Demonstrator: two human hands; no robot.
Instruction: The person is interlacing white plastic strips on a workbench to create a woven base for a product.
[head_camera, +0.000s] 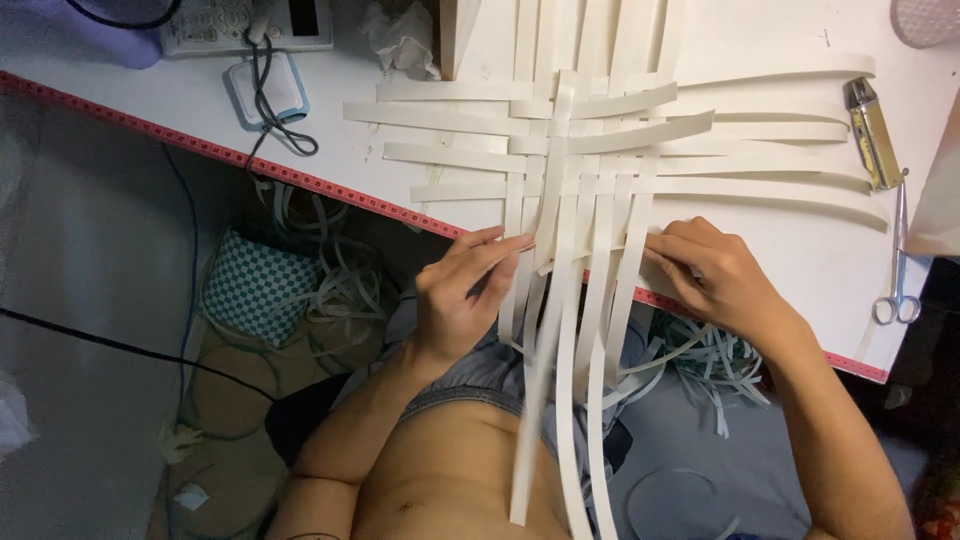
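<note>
Bare table (780, 250) lies open right of the woven strips (590, 150), between the right hand (720, 280) and a lighter (872, 135); scissors (898, 270) fence the right edge; left of the weave, a corded device (262, 85) and crumpled tissue (400, 40) crowd the far side; hanging strips fill the gap between the left hand (462, 300) and the right.

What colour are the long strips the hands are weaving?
The strips are creamy white, plain with no pattern, seen best in the head view.

Bright, even overhead light; dim floor.
</note>
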